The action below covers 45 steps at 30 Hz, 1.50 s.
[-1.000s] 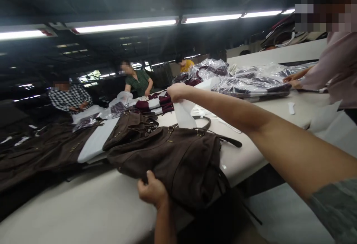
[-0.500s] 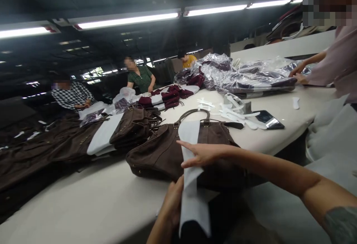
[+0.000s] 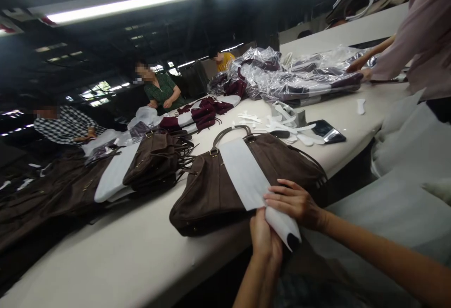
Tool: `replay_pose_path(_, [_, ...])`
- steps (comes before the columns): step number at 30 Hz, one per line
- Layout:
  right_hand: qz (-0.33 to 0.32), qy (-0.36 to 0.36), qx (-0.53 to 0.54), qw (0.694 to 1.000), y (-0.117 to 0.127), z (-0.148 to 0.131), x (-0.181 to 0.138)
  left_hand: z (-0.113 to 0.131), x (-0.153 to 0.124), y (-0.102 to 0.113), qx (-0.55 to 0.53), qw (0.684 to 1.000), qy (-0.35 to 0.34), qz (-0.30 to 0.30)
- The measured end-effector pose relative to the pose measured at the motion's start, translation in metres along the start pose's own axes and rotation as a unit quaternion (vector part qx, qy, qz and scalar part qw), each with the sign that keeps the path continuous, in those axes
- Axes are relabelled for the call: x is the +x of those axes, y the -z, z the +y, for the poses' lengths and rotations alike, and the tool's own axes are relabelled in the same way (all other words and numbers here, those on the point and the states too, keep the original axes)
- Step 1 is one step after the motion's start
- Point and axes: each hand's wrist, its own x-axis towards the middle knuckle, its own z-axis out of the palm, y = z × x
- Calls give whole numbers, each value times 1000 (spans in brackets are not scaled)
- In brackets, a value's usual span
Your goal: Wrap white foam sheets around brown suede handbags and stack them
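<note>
Touching the white strip (image 3: 243,172): my right hand (image 3: 298,204) lies across its lower part, fingers extended and slightly spread; I cannot see the thumb.
Left hand (image 3: 262,237): at the strip's lower edge, fingers close together and partly hidden, so I cannot tell whether they pinch it.
Brown bag (image 3: 207,186): on its side along the near edge of the table (image 3: 105,251), just beyond my hands.
Bag shape: wide and soft-bodied, narrower at the top, the left end sloping out to a rounded lower corner.
Bag surface: deep brown, matt, suede-like, with seams running down the front.
Handle (image 3: 221,133): a slim, smooth brown arch rising from the bag's top.
Strip texture: pale, thin and matt, flat down the bag's front, then curling narrower between my hands; something dark shows at its lower end.
Neighbouring brown bag (image 3: 151,157): well to the left, soft and creased, beside another pale band.
Maroon bags (image 3: 207,113): slumped beyond, with white bands.
Clear plastic (image 3: 278,82): glossy and crinkled, around dark bags on the far side.
White cut-outs (image 3: 306,139): flat, narrow pieces lying loosely behind my bag, beside a dark, glossy, flat slab (image 3: 329,130).
Tabletop: pale, smooth, with a rounded near edge.
</note>
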Motion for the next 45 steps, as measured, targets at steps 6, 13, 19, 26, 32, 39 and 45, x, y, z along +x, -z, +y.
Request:
replay_pose_path(6, [-18,-15,45,999,9,29,-9,41,-32,30,313,940,27,-137])
replay_pose_path(13, [64,-80,59,993,-11,9,-28,168,-15,2,737,437,-507,-91])
replay_pose_path(19, [66,-86,49,993,-14,1,-33,197,97,-40,896,123,-358,-232])
replay_pose_path(26, [61,-42,45,996,-20,36,-12,158,148,-2,868,274,-351,-220])
replay_pose_path(32, [26,-56,134,989,-27,85,28,156,149,29,824,406,-372,-133])
replay_pose_path(39, [62,-83,71,992,-21,54,4,198,149,-34,861,305,-369,-173])
replay_pose_path(45, [16,-98,10,995,-20,-2,-42,200,167,-37,823,89,-420,-371])
